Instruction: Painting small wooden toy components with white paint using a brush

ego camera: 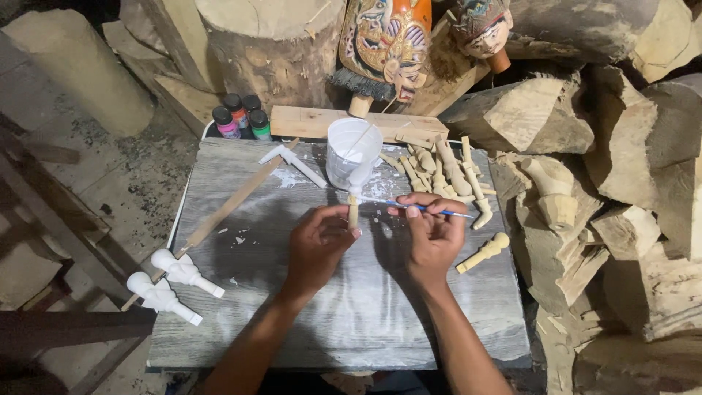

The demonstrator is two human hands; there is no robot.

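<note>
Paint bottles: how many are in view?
4, clustered at the board's far left corner: pink, orange, green, and one dark-capped behind. More may be hidden.

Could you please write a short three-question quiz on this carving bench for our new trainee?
1. Which hand holds the blue-handled brush?
2. True or false: the two white-painted pieces lie at the board's right edge.
3. What stands behind the wooden piece in the left hand: a) plastic cup b) paint bottles c) log?

Key: 1. the right hand. 2. False; left edge. 3. a.
</note>
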